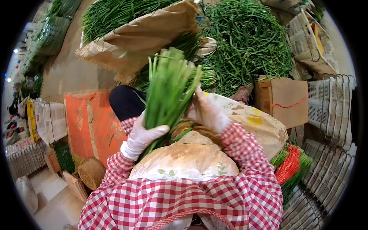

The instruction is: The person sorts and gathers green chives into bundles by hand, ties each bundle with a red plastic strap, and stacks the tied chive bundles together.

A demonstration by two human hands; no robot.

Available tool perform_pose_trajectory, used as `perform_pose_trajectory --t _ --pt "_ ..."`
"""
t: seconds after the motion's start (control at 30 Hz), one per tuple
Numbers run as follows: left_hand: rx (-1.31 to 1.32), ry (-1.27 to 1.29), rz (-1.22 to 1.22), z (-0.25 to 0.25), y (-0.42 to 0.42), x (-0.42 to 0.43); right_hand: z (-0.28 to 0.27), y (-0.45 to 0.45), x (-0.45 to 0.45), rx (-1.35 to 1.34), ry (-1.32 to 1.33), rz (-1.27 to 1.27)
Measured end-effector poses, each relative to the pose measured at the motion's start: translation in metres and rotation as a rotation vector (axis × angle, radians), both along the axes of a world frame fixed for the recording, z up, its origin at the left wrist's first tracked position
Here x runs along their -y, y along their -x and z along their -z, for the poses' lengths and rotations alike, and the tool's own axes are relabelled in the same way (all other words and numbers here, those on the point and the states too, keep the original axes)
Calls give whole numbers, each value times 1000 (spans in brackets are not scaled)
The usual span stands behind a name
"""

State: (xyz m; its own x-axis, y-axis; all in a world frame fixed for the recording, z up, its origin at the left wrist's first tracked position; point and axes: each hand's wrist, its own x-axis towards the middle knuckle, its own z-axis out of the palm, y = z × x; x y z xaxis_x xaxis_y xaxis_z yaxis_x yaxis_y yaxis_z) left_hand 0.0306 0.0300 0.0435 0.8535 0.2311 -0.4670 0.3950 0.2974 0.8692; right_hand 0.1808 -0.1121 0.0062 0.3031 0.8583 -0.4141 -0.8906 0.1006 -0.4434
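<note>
A thick bunch of garlic chives (165, 90), smeared by motion, stands tilted over my lap with its pale cut ends upward. My left hand (142, 136), in a white glove, is wrapped round the lower part of the bunch, thumb across the front. Beside its right edge is my right hand (211, 111), also gloved, with fingers stretched upward close to the stalks; whether they touch is unclear. A stained, leaf-printed apron (188, 157) covers my lap below both hands. Beyond the bunch lies a large heap of loose chives (245, 46).
Brown sacking (142, 34) partly covers more chives (119, 17) at the top. A wooden box (283, 101) stands to the right, near stacked white crates (329, 107). Red ties (289, 165) lie on greens at lower right. An orange sheet (92, 124) covers the floor at left.
</note>
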Motion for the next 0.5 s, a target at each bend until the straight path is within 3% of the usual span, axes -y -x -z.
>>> perform_pose_trajectory --t 0.03,0.1,0.13,0.17,0.2,0.23,0.27,0.3,0.33,0.37,0.43,0.47,0.5 --pt "96 -186 73 2 -7 12 27 5 -9 -175 -192 84" --pt "206 -1020 439 17 -2 10 72 6 -20 -461 -130 215" --pt "270 -1021 525 18 0 7 80 8 -24 -445 -130 235" --pt "256 -965 615 0 -4 1 85 10 -28 -395 -353 216" --pt "218 -723 643 -21 -11 -12 92 11 -31 -343 -573 188" --pt "169 -481 665 -33 -15 -29 102 13 -32 -367 -572 161" --pt "99 -311 419 -31 -14 -42 106 14 -37 -212 -566 119" --pt "25 -144 174 -30 -12 -56 100 16 -38 -290 -636 103" --pt "114 -340 84 -17 -10 -70 94 19 -39 -370 -702 83" --pt "136 -254 64 2 -12 -72 87 23 -38 -369 -711 84" --pt "130 455 0 63 -7 -67 75 30 -39 -261 -564 81" --pt "-50 470 49 64 0 -51 79 31 -35 -335 -666 83" --pt "-102 247 -139 71 9 -34 84 32 -30 -412 -766 78"
